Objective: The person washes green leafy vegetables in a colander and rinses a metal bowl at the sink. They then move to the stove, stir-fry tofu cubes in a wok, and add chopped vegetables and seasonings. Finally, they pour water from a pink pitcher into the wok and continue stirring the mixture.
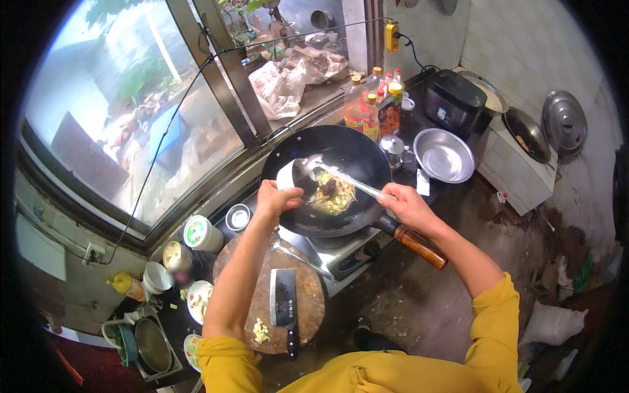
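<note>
My left hand (pixel 281 199) grips a white bowl (pixel 286 175), tilted on its side over the black wok (pixel 275 216). My right hand (pixel 405 204) holds the handle of a metal spoon (pixel 350 181), whose head reaches to the bowl's mouth. Dark paste (pixel 329 189) lies on chopped, pale green and yellow food (pixel 334 202) in the wok. The wok sits on a stove (pixel 346 253), its wooden handle (pixel 420 247) pointing down and right, below my right forearm.
Left of the stove, a cleaver (pixel 283 299) and chopped pale bits (pixel 260 330) lie on a round chopping board (pixel 310 304), with a metal ladle (pixel 300 258) across its top. Oil bottles (pixel 355 103) and a steel basin (pixel 444 156) stand behind and right of the wok.
</note>
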A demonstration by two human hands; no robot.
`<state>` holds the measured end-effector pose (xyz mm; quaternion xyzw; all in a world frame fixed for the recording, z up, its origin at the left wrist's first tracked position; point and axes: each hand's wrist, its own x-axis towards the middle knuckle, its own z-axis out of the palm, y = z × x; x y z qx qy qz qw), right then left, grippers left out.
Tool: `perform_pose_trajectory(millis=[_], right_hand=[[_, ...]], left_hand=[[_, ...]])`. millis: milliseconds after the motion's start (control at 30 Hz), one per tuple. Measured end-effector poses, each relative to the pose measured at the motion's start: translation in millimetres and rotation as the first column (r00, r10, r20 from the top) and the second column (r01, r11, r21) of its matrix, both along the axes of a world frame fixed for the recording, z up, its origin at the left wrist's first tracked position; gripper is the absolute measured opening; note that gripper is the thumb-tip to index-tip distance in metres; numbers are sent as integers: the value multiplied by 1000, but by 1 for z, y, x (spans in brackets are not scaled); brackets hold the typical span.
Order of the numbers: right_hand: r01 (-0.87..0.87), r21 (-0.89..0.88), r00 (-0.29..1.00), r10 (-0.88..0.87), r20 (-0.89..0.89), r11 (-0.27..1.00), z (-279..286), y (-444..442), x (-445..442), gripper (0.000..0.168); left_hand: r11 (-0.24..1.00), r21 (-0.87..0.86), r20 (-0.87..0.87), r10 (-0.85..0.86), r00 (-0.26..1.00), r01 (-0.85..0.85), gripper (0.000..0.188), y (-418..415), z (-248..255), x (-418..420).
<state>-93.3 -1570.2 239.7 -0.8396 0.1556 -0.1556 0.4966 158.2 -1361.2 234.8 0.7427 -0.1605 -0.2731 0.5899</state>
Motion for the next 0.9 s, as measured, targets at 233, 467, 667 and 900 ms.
perform_pose_trajectory(millis=[233,467,667,900], right_hand=[[-53,84,986,65,-155,995,6,8,12,33],[11,-109,993,-23,-114,994,19,1,-14,33],[17,79,999,-13,-50,997,13,-6,-6,31],[-55,427,988,111,-106,903,29,11,21,27]], left_hand=[[998,-57,-63,6,998,-9,22,-9,16,-15],[971,157,515,77,854,-182,46,-10,-4,-10],[966,183,680,11,733,-184,53,-9,-7,3],[994,92,298,32,954,-63,53,-7,31,-12]])
